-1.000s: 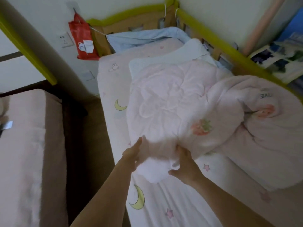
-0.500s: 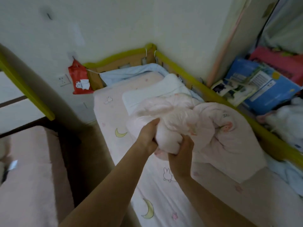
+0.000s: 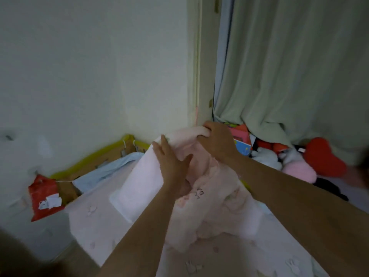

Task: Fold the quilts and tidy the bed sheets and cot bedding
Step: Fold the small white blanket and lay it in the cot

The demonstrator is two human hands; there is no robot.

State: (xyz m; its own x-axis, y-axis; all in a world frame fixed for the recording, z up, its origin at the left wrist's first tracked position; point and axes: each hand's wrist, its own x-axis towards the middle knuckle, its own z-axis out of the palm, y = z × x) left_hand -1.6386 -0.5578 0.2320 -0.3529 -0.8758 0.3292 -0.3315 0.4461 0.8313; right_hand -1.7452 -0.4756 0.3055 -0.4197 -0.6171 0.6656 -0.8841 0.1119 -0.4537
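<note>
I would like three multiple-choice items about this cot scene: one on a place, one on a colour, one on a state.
1. Where does the red bag hang?
A. on the curtain
B. at the cot's left end, by the wall
C. on the quilt

2. What colour is the padding on the cot rail?
A. yellow-green
B. black
C. purple

3. How is the quilt?
A. spread flat
B. on the floor
C. lifted, gripped at its top

Answers: 1 B, the red bag hangs there. 2 A, the cot rail shows it. 3 C, the right hand grips the quilt at its top; the left hand lies flat against it.
</note>
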